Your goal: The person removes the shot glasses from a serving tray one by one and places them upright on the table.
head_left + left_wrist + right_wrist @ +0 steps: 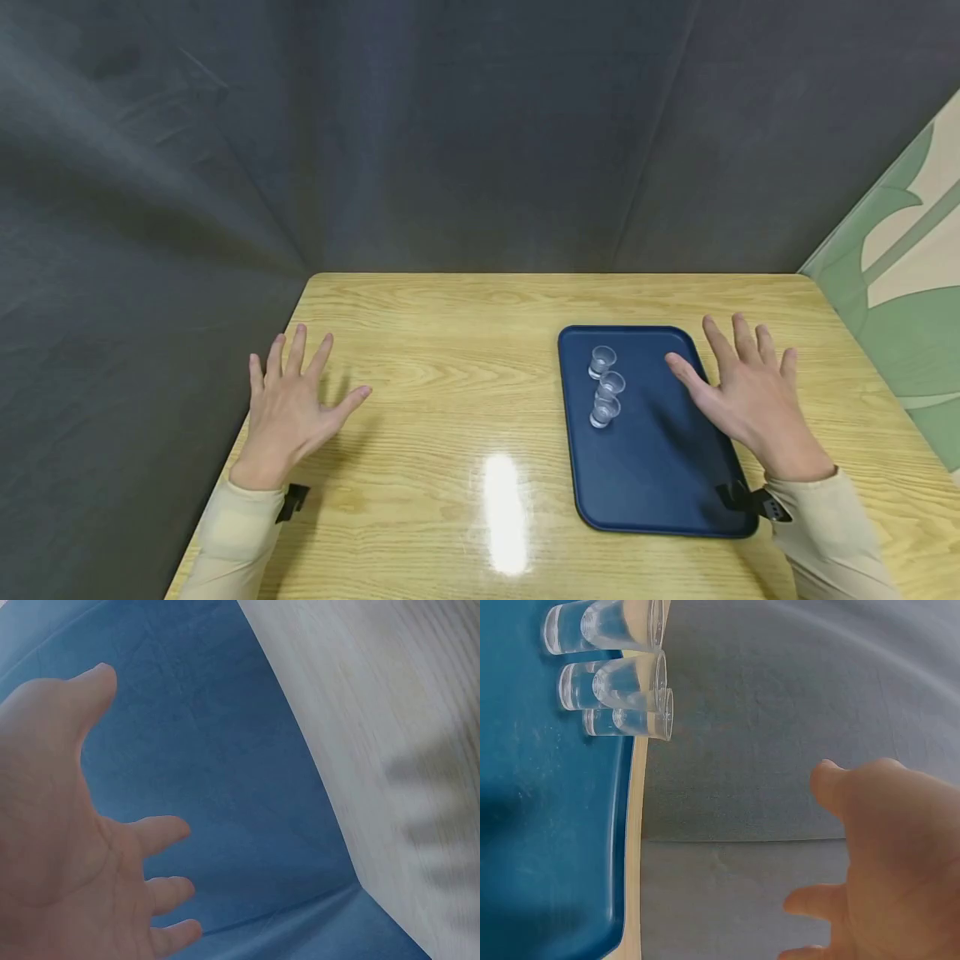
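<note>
Three small clear glasses stand upright in a rough line on the left part of a blue tray [652,492]: a far glass [602,360], a middle glass [612,383] and a near glass [603,412]. In the right wrist view the glasses [611,682] show thick bases and wide rims. My right hand [750,400] hovers over the tray's right edge, fingers spread, holding nothing. Above the table's left edge, my left hand [288,417] is also spread and holds nothing. The left wrist view shows its palm [67,862] in the air beside the table edge.
The wooden table [435,358] carries the tray on its right half. A dark cloth [480,142] hangs behind and along the left side. To the right is a green and cream patterned panel [915,333]. Light glares off the table's near middle.
</note>
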Motion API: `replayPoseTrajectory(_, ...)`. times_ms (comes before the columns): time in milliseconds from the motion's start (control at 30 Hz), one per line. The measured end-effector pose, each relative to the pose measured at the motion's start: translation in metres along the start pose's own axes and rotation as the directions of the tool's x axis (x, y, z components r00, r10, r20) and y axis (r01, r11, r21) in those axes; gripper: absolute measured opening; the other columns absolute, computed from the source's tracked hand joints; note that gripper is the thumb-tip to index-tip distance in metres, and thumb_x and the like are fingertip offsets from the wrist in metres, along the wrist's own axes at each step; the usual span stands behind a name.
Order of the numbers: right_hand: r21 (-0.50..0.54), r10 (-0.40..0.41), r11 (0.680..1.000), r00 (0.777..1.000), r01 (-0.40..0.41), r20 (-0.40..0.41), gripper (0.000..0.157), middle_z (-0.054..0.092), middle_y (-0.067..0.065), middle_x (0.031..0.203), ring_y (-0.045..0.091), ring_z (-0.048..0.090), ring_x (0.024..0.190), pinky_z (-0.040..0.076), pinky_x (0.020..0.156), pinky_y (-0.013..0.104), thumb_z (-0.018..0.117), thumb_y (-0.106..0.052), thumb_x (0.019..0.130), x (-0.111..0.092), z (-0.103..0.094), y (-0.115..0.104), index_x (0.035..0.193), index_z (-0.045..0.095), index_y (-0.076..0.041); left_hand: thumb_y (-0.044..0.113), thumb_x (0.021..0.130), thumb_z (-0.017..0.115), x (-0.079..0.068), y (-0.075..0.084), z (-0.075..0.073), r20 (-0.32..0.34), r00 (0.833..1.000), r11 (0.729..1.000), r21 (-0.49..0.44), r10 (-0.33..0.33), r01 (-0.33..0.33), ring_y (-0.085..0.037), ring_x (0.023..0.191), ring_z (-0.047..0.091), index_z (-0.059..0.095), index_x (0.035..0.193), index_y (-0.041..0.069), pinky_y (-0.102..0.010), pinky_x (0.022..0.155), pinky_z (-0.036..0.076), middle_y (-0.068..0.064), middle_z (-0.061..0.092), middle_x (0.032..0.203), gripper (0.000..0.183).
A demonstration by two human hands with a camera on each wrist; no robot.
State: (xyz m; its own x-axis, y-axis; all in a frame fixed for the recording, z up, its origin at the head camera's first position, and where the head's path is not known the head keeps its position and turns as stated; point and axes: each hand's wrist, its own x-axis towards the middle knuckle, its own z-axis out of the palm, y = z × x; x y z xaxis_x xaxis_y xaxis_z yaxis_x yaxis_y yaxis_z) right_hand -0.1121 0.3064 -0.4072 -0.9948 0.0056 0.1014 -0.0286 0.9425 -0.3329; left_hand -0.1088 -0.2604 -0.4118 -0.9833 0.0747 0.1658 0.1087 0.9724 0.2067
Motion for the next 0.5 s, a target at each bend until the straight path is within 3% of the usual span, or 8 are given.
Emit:
replayPoseTrajectory(267,0.049,0.002,0.999,1.000,-0.003,0.015,0.089,0.014,0.044,0.168,0.069,0.009,0.154,0.003,0.116,0.087,0.044,-0.064,0.107,0.006,0.002,-0.003,0.167,0.025,0.000,0.076,0.093,0.061,-0.001,0.001,0.003,-0.018,1.000,1.000,-0.010,0.013,-0.014,-0.055,0.160,0.015,0.038,0.167,0.013,-0.081,0.122,0.005,-0.026,0.020,0.176,0.099)
replayPoseTrajectory(500,0.105,-0.014,0.994,1.000,0.012,0.015,0.088,0.025,0.048,0.161,0.070,0.026,0.146,0.023,0.114,0.083,0.050,-0.057,0.108,0.019,0.005,-0.002,0.162,0.030,0.009,0.073,0.093,0.062,0.000,0.009,0.011,-0.033,0.999,0.999,-0.024,0.036,-0.036,-0.052,0.160,0.020,0.041,0.165,0.013,-0.077,0.124,0.010,-0.026,0.025,0.174,0.096)
